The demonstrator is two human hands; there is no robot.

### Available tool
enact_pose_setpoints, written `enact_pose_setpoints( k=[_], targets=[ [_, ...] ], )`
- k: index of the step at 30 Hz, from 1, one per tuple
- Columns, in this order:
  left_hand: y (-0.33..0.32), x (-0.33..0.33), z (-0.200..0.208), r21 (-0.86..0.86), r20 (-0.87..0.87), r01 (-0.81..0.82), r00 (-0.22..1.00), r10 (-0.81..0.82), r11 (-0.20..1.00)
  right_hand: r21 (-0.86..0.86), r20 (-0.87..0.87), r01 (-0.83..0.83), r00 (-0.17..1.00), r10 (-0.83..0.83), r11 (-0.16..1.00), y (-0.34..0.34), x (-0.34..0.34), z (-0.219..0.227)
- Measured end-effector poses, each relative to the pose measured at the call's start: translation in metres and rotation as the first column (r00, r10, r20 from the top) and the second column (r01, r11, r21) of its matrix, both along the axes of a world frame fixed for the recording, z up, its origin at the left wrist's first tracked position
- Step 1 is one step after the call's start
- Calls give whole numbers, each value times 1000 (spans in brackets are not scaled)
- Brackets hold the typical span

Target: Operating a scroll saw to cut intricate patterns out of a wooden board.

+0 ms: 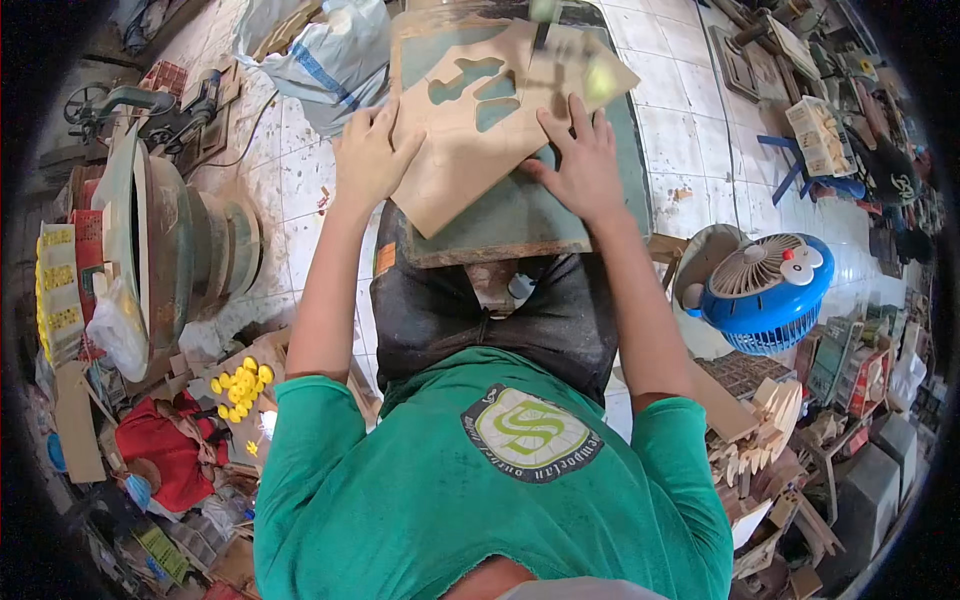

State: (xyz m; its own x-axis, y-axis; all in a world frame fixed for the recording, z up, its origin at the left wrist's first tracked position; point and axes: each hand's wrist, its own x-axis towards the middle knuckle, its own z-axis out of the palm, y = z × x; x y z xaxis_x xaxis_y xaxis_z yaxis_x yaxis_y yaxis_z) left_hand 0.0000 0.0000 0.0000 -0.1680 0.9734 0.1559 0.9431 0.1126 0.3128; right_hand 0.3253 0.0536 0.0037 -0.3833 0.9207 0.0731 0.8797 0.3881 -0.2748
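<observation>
A flat tan wooden board (460, 165) with several curved cut-outs lies askew on a worn grey-green machine table (540, 215) in front of me. Through the openings the table's green surface shows. My left hand (375, 150) rests on the board's left edge, open, its fingers spread. On the opposite side my right hand (582, 165) presses the near right edge with spread fingers, its thumb by the rim. Beyond the cut-outs a dark upright machine part (541, 36) meets the board. A yellow-green spot (600, 82) beside it is blurred.
A white sack (335, 60) stands beyond my left hand. To the right is a blue fan (768, 290). A large round machine (165, 240) stands left, near yellow pieces (243, 388) and a person in red (170, 450). Wood offcuts (770, 420) are piled at lower right.
</observation>
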Motion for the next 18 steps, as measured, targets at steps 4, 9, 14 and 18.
enact_pose_setpoints(
  k=[4, 9, 14, 18],
  targets=[
    [-33, 4, 2, 67, 74, 95, 992, -100, 993, 38, -109, -157, 981, 160, 987, 16, 21, -4],
    [-68, 2, 20, 15, 67, 137, 988, -138, 990, -91, -214, -53, 976, 33, 994, -19, -11, 3],
    [-75, -2, 30, -22, 195, 294, 939, -284, 956, -32, -130, 208, 969, -210, 978, -40, -51, -2],
    [-89, 2, 22, -8, 219, 301, 931, -292, 954, 14, -129, 179, 976, -176, 984, -33, -47, -5]
  ],
)
